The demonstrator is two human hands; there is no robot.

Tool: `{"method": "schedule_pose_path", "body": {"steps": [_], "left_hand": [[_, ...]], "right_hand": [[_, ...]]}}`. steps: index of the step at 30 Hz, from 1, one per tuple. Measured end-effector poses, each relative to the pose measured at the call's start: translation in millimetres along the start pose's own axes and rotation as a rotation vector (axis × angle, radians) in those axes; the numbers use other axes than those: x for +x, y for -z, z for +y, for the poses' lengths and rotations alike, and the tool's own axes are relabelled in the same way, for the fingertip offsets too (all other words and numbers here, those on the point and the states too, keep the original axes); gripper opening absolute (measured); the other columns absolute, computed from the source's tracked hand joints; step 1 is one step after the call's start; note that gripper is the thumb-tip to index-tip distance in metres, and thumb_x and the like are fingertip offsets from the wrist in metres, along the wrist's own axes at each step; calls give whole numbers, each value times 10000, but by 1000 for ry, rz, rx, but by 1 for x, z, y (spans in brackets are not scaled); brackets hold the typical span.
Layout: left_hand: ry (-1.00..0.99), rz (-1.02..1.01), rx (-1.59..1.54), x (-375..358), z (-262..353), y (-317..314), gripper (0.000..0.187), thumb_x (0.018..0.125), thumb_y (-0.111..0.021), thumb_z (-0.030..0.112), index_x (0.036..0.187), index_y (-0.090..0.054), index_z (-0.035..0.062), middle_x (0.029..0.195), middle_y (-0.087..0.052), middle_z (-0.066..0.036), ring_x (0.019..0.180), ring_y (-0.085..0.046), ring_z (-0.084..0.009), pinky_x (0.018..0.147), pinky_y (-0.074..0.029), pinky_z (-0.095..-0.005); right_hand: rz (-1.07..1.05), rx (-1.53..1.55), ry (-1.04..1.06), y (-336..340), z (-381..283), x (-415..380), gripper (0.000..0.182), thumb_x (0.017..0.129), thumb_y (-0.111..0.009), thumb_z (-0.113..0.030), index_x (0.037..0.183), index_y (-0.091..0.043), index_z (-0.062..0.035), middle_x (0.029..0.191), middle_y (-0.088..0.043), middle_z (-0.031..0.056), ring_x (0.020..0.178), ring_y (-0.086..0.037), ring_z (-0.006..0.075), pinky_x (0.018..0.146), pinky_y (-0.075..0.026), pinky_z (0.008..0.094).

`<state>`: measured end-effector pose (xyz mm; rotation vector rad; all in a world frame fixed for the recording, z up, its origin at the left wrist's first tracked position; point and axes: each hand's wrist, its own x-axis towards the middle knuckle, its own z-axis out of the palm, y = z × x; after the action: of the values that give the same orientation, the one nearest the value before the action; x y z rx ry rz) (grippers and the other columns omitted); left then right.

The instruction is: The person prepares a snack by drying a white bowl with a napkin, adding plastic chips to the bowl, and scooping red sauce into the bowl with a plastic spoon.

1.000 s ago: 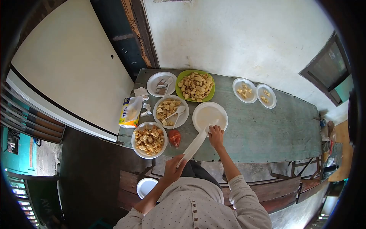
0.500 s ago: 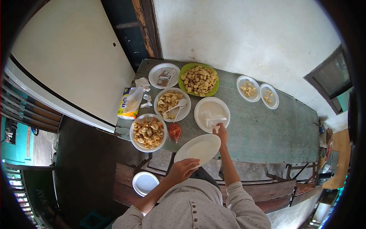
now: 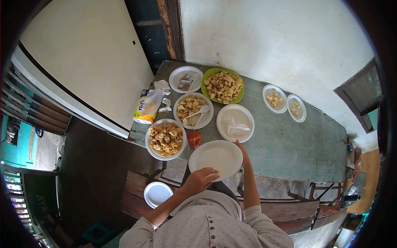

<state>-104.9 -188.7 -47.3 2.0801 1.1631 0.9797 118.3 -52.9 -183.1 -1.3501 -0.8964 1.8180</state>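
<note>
We hold an empty white plate (image 3: 216,158) at the near edge of the worn green surface (image 3: 289,144), left hand (image 3: 201,179) closed on its rim, right hand (image 3: 243,149) seemingly beneath, under a whitewashed wall (image 3: 269,41).

Home eating spot: snack plates (image 3: 166,139) on worn table (image 3: 289,144).

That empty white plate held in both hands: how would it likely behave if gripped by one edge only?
The white plate looks thin and disposable, so probably light and somewhat bendy. The left hand and right hand hold opposite rims, which suggests a single-edge grip might let it sag. Being empty, it would likely slide easily on the table.
</note>
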Motion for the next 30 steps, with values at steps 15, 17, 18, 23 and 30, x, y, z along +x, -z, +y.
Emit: {"method": "schedule_pose_path", "body": {"steps": [15,17,18,23,30], "left_hand": [[-30,-348,245,-38,-83,-54,201,707,-584,104,880,-624,197,1079,-544,-14,1109,-460,-191,906,-312,-516],[-34,-329,244,-37,-85,-52,213,693,-594,96,879,-621,194,1056,-552,-8,1091,-471,-178,898,-325,-511],[-41,-326,250,-36,-87,-54,213,693,-594,96,879,-621,194,1056,-552,-8,1091,-471,-178,898,-325,-511],[-19,-394,228,-30,-93,-60,246,699,-609,112,930,-609,197,1067,-543,-8,1109,-459,-175,907,-308,-528],[30,-443,273,-29,-88,-64,286,681,-657,162,961,-601,177,1109,-534,-20,1161,-417,-186,924,-299,-531]], "right_hand": [[311,-142,-140,56,16,-61,450,848,-433,-363,1176,-471,-58,911,-614,89,627,-615,175,574,-458,254],[334,-114,-88,48,4,-45,473,846,-447,-361,1206,-426,-55,905,-612,100,605,-616,181,544,-462,255],[346,-90,-35,46,1,-36,504,843,-462,-359,1235,-382,-53,898,-610,110,584,-618,187,514,-465,256],[401,-70,-49,38,-9,22,480,830,-513,-330,1188,-375,-41,824,-598,99,534,-613,197,439,-462,266],[573,-209,-9,75,13,29,336,824,-542,-305,1004,-485,-27,759,-587,64,489,-590,166,394,-438,251]]}}
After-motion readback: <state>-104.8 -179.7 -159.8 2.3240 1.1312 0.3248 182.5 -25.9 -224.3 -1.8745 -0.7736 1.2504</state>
